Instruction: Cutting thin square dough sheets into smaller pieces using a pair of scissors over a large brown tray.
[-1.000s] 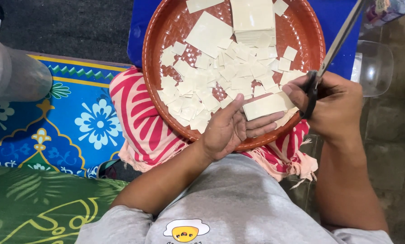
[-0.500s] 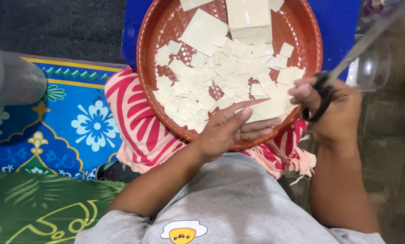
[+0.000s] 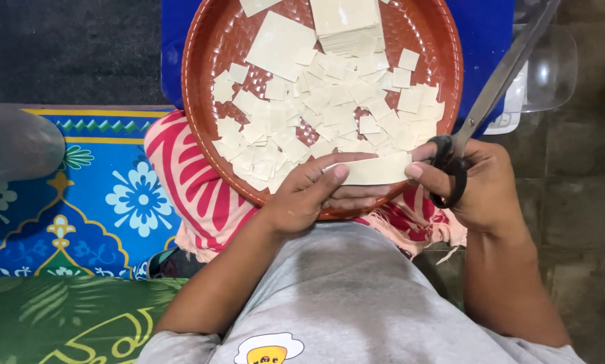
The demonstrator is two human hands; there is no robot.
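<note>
Single head cam, looks straight down, close over tray (image 3: 201,135) & lap.

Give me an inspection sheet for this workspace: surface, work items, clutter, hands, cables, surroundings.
Surface: round reddish-brown woven tray resting on a pink striped cloth over the lap.
Work items: pale strip held between both hands; many small cut squares loose in the tray; stack of uncut pale sheets at the far rim; scissors.
Clutter: clear plastic container right of the tray.
Hands: left hand holds the strip from below, thumb on top; right hand grips the scissors' black handles and pinches the strip's end, blades pointing away.
Cables: nothing seen.
Surroundings: blue patterned mat, green patterned fabric, tiled floor.
</note>
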